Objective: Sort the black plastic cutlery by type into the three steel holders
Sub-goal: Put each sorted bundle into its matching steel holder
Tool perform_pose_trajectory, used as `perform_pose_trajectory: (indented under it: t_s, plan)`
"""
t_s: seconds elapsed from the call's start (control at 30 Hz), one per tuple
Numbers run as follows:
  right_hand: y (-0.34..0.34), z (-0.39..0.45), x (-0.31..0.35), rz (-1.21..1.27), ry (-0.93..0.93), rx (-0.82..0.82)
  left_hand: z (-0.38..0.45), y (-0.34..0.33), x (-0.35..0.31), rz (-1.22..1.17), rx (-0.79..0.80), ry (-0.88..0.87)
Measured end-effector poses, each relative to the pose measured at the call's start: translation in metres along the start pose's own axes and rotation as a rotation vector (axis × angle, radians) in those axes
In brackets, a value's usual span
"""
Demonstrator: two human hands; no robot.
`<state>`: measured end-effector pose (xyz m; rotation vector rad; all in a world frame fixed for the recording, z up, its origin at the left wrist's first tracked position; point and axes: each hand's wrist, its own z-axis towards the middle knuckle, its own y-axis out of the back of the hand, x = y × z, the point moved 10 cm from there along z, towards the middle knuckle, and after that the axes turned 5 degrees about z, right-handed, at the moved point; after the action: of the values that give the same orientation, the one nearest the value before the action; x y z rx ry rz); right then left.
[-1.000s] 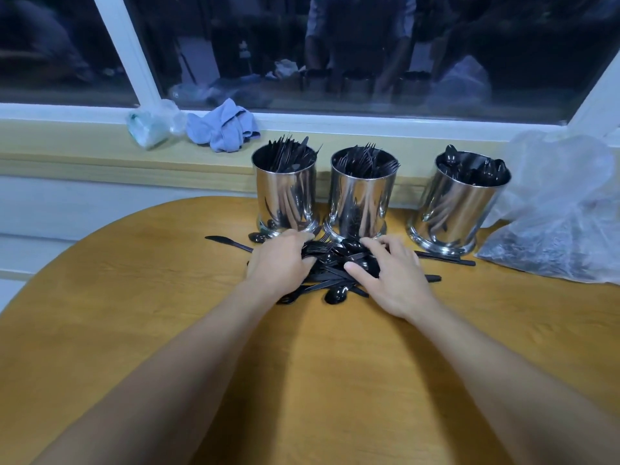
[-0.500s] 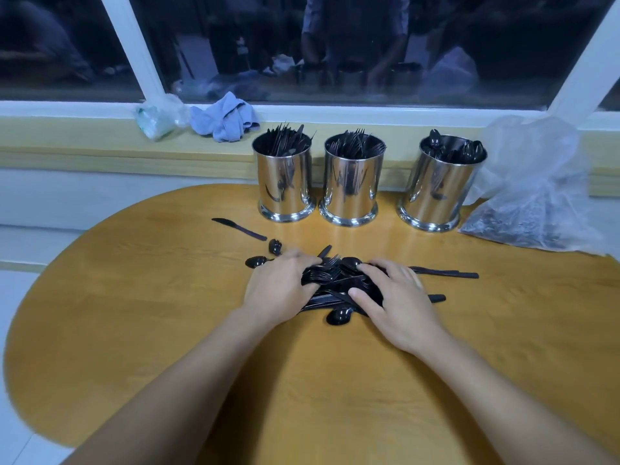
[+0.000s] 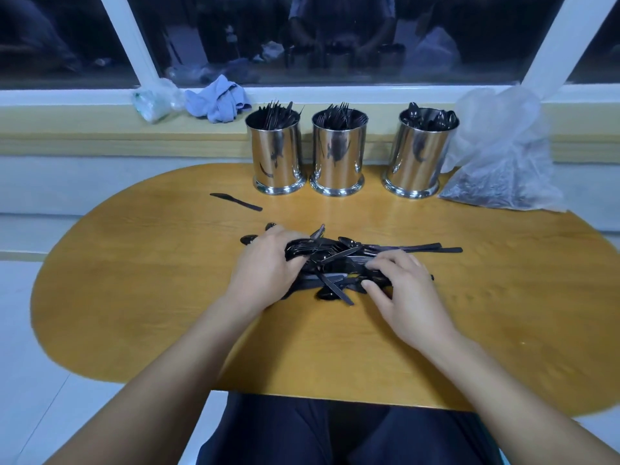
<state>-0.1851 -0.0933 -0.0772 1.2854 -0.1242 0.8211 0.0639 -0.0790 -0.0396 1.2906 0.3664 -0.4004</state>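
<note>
Partly done: three steel holders (image 3: 339, 156) at tabletop's far edge already hold cutlery. Unsorted cutlery pile (image 3: 339, 260) mid-tabletop; stray knife (image 3: 236, 201) nearer far-left edge. Left hand (image 3: 268, 268) curled round bunch of pieces; right hand (image 3: 401, 290) fingers bent into pile, grip unclear.

three mirror-polished steel holders (image 3: 338, 156), glossy black plastic cutlery (image 3: 339, 260), a smooth wood-grain table (image 3: 134, 280), crinkled clear plastic bag (image 3: 503, 152).
</note>
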Motion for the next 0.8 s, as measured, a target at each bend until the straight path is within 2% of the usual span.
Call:
perform_pose_trajectory:
  t_s: [0.23,0.37,0.47,0.63,0.7,0.8]
  plan:
    - [0.006,-0.022,0.034,-0.07,0.045,-0.177,-0.058,-0.021,0.015,-0.437,-0.03,0.304]
    - [-0.018,-0.017,0.047,-0.1,-0.049,-0.082,-0.075,-0.036,0.022,-0.646,-0.032,0.43]
    - [-0.026,-0.018,0.041,-0.018,-0.093,-0.06,-0.083,-0.043,0.029,-0.757,-0.045,0.516]
    - [-0.027,-0.02,0.039,0.282,-0.134,-0.082,-0.087,-0.039,0.031,-0.917,-0.12,0.516]
    - [-0.033,-0.021,0.057,0.373,-0.051,-0.022,-0.086,-0.038,0.029,-0.983,-0.13,0.473]
    - [-0.05,-0.027,0.086,0.301,0.132,0.113,-0.087,-0.036,0.024,-1.091,-0.122,0.441]
